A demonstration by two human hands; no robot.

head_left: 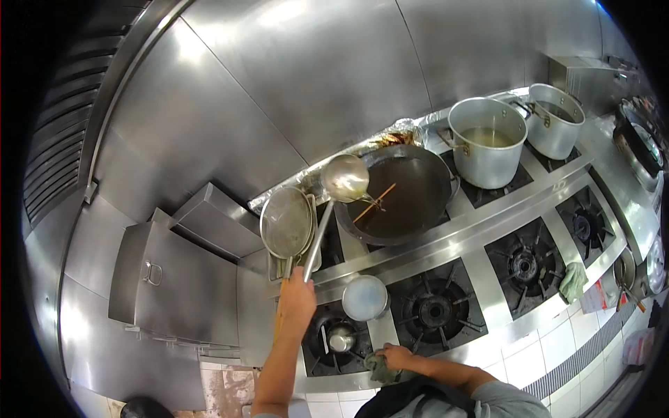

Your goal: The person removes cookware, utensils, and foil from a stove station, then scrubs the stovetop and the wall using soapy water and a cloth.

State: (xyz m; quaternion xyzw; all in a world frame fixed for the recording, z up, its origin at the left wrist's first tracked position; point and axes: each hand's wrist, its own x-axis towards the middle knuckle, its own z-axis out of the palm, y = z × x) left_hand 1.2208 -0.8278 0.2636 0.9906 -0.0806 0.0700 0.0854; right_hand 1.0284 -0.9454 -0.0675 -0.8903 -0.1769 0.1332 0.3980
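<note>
My left hand (298, 298) is closed around the long metal handle of a large ladle (345, 178). The ladle's bowl is raised over the left rim of a wide wok (411, 209) holding dark liquid. A thin wooden stick (375, 203) slants across the wok's left side. Just left of the ladle handle rests a round mesh strainer (286, 224); its wooden handle runs beside my left hand, and whether I touch it is hidden. At the stove's front edge my right hand (398, 357) is closed on a bunched green cloth (382, 369).
Two tall aluminium pots (488, 150) (555, 125) stand on the back burners at right. A round bowl (365, 298) with pale contents sits between front burners, near a small metal pot (341, 339). Another green cloth (573, 282) hangs over the right front edge. Foil (425, 124) lines the back.
</note>
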